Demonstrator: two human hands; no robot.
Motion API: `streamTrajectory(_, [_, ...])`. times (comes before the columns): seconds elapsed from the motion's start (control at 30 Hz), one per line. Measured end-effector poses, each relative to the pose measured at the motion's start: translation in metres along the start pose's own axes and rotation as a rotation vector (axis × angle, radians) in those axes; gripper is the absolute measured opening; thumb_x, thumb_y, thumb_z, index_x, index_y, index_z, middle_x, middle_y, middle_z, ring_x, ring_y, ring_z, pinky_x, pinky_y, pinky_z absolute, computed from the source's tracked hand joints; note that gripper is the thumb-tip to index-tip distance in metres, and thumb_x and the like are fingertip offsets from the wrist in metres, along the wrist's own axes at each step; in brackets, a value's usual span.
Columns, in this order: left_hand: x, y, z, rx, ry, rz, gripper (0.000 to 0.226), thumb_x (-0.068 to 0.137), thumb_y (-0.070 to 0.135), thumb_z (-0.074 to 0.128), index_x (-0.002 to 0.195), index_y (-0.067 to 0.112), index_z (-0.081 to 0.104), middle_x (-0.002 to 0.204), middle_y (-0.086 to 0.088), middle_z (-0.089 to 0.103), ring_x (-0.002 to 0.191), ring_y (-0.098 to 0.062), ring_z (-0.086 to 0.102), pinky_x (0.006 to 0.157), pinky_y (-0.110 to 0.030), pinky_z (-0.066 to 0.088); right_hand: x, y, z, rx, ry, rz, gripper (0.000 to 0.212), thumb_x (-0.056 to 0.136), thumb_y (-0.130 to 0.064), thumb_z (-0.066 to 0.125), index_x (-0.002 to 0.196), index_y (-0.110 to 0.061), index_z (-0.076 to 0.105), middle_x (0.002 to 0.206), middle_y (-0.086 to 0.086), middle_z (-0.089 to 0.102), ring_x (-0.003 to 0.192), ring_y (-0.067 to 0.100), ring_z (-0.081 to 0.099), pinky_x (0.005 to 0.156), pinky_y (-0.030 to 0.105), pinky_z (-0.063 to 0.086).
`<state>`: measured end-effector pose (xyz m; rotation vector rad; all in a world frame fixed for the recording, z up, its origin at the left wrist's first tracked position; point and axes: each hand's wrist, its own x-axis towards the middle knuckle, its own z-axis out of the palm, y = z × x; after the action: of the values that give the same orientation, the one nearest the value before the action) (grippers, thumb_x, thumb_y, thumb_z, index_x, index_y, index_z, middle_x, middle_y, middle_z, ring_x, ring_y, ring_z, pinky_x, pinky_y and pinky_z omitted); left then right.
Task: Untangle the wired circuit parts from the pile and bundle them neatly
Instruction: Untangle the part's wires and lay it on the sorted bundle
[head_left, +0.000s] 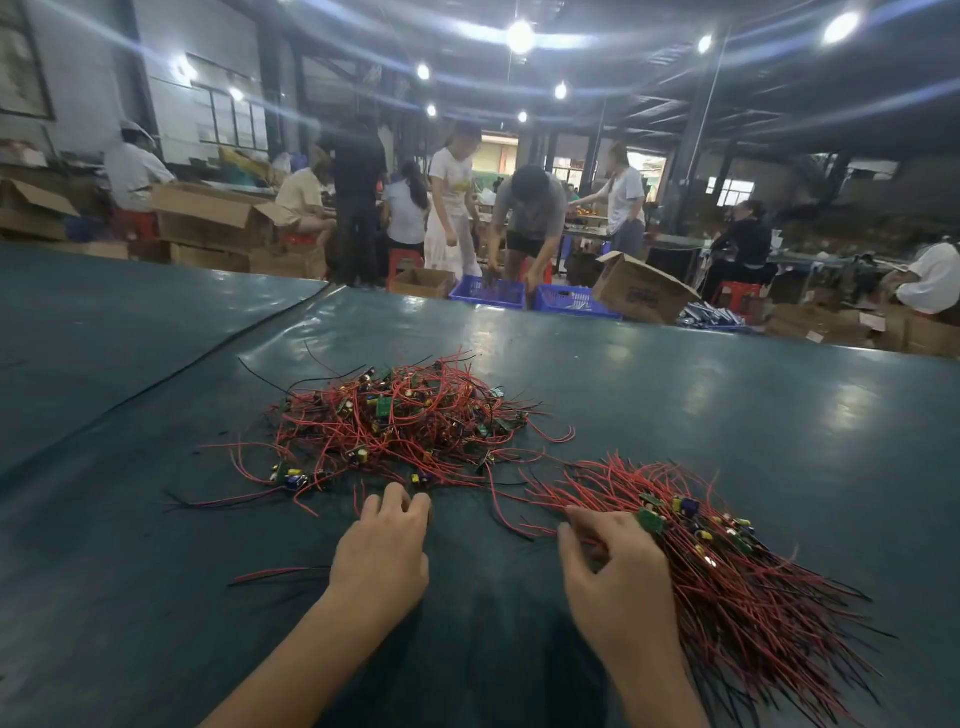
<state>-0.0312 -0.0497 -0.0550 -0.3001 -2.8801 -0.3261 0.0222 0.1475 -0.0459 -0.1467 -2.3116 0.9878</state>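
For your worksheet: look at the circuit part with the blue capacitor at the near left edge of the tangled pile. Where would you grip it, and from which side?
Probably pinch its board, beside the blue capacitor, from the near side. It lies at the outer edge of the tangled pile with few wires over it, and the rigid board gives firmer hold than its thin leads.

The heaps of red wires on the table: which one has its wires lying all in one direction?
The heap at the right hand: its wires run side by side. In the pile beyond the left hand, they loop every way.
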Motion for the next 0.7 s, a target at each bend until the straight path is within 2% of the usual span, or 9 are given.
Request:
streamTrajectory(0.07, [0.001,0.000,-0.001,-0.085,0.059,0.054,0.031,0.090,0.011,0.049,0.118,0.023,0.046,0.121,0.004,0.039,0.107,-0.014,0.040,0.081,-0.022,0.044,-0.005,-0.003,0.010,0.045,-0.062,-0.019,0.016,0.090,-0.022,0.068,0.105,-0.017,0.074,0.093,-0.014,0.064,0.088,0.010,0.062,0.081,0.034,0.055])
streamTrajectory(0.17, [0.000,0.006,-0.002,-0.199,0.168,0.168,0.033,0.088,0.005,0.050,0.117,0.020,0.051,0.120,0.005,0.043,0.109,-0.012,0.042,0.088,-0.020,0.042,-0.012,-0.008,0.021,0.110,-0.126,-0.012,0.013,0.090,-0.025,0.068,0.102,-0.022,0.074,0.089,-0.018,0.063,0.083,0.002,0.062,0.073,0.016,0.051])
streamTrajectory(0.23, [-0.002,0.013,-0.005,-0.263,0.243,0.291,0.031,0.084,-0.003,0.054,0.110,0.013,0.059,0.115,0.002,0.051,0.108,-0.015,0.049,0.089,-0.022,0.044,-0.016,-0.013,0.027,0.127,-0.178,-0.020,0.011,0.090,-0.025,0.068,0.099,-0.025,0.074,0.087,-0.018,0.064,0.081,-0.001,0.061,0.069,0.010,0.048])
streamTrajectory(0.3, [-0.005,0.018,-0.010,-0.311,0.342,0.427,0.031,0.073,-0.013,0.063,0.097,0.006,0.066,0.105,-0.004,0.060,0.100,-0.020,0.058,0.084,-0.028,0.050,-0.019,-0.017,0.032,0.143,-0.239,0.004,0.007,0.092,-0.026,0.066,0.092,-0.031,0.070,0.083,-0.016,0.064,0.078,-0.002,0.061,0.065,0.012,0.046])
streamTrajectory(0.37, [-0.007,0.023,-0.013,-0.363,0.440,0.522,0.030,0.068,-0.015,0.068,0.091,0.004,0.068,0.102,-0.007,0.063,0.099,-0.019,0.058,0.084,-0.028,0.050,-0.020,-0.021,0.035,0.223,-0.318,0.077,0.017,0.095,-0.027,0.062,0.079,-0.027,0.068,0.073,-0.012,0.066,0.064,0.002,0.060,0.057,0.017,0.044])
streamTrajectory(0.43, [-0.011,0.027,-0.016,-0.424,0.501,0.587,0.016,0.078,-0.005,0.064,0.091,0.004,0.068,0.108,-0.009,0.062,0.105,-0.016,0.054,0.087,-0.023,0.047,-0.019,-0.026,0.035,0.443,-0.379,0.193,0.033,0.099,-0.025,0.056,0.073,-0.012,0.072,0.063,-0.003,0.064,0.054,0.007,0.052,0.052,0.030,0.041])
streamTrajectory(0.53, [-0.016,0.032,-0.013,-0.544,0.508,0.656,0.014,0.085,0.000,0.060,0.095,0.007,0.066,0.124,-0.007,0.053,0.107,-0.015,0.055,0.089,-0.018,0.047,-0.018,-0.036,0.030,0.823,-0.396,0.401,0.042,0.097,-0.025,0.050,0.064,-0.015,0.075,0.062,0.004,0.066,0.054,0.014,0.059,0.045,0.024,0.043])
streamTrajectory(0.63, [-0.021,0.042,-0.009,-0.776,0.510,0.600,0.024,0.083,-0.003,0.060,0.097,0.016,0.062,0.124,-0.001,0.053,0.110,-0.009,0.057,0.088,-0.015,0.047,-0.017,-0.039,0.028,0.892,-0.417,0.497,0.043,0.097,-0.032,0.049,0.067,-0.019,0.076,0.073,0.008,0.072,0.063,0.020,0.065,0.057,0.033,0.046])
streamTrajectory(0.7, [-0.022,0.049,-0.008,-0.987,0.512,0.483,0.033,0.080,-0.009,0.061,0.095,0.020,0.063,0.119,0.005,0.056,0.114,-0.015,0.058,0.088,-0.020,0.051,-0.014,-0.037,0.028,0.897,-0.377,0.557,0.036,0.098,-0.029,0.052,0.073,-0.023,0.077,0.080,0.006,0.075,0.070,0.019,0.068,0.060,0.036,0.048])
